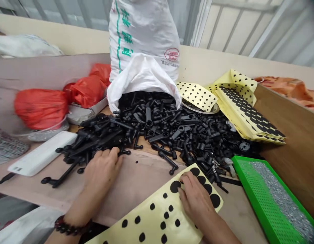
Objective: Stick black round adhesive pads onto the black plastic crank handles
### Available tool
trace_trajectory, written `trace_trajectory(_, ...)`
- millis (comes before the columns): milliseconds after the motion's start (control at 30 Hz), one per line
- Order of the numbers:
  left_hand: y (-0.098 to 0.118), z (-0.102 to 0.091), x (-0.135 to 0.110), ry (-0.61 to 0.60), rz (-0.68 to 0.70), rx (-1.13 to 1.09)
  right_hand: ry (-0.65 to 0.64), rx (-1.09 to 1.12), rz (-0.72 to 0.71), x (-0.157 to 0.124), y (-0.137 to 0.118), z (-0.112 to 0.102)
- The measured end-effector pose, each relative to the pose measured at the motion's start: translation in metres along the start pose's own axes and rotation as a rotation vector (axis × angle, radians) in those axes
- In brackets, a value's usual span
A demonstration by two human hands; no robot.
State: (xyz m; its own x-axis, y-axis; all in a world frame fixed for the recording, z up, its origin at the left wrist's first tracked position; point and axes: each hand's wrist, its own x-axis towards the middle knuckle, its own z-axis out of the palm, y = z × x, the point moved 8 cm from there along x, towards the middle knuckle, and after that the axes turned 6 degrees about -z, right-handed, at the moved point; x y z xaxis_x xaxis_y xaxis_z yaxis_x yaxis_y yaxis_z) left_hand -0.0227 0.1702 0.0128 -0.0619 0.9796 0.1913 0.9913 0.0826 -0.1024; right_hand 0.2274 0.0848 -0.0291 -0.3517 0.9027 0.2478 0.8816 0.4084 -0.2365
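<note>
My left hand (102,169) lies palm down at the near edge of a heap of black plastic parts (167,132), its fingers curled over the nearest pieces; what they hold, if anything, is hidden. My right hand (194,198) rests on a yellow sheet with round black stickers (157,217), fingertips pressed at a large black dot near the sheet's far corner. The heap spills out of a white woven sack (144,44) standing behind it.
A green perforated tray (248,176) with small metal pieces sits at the right, beside a wooden wall (294,142). More yellow sticker sheets (243,108) lie behind it. Red bags (41,106) and a white power bank (42,154) are at the left.
</note>
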Motion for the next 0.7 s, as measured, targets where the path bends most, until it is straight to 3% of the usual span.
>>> trace_trajectory(133, 0.003, 0.0, -0.028, -0.026, 0.004, -0.183, -0.01, 0.048, 0.046, 0.002, 0.003, 0.003)
trace_trajectory(267, 0.03, 0.0, -0.059, 0.013, 0.221, -0.372, -0.01, 0.116, 0.05, 0.004, 0.001, -0.001)
trace_trajectory(533, 0.065, 0.0, -0.064, 0.094, 0.31, -0.607, -0.093, 0.289, 0.072, 0.001, -0.002, 0.001)
trace_trajectory(600, 0.074, -0.007, -0.071, 0.05, 0.332, -0.719, -0.088, 0.257, 0.089, 0.001, 0.0, 0.002)
trace_trajectory(700, 0.087, -0.011, -0.084, -0.175, 0.352, -0.936, -0.078, 0.262, 0.096, 0.0, 0.001, 0.004)
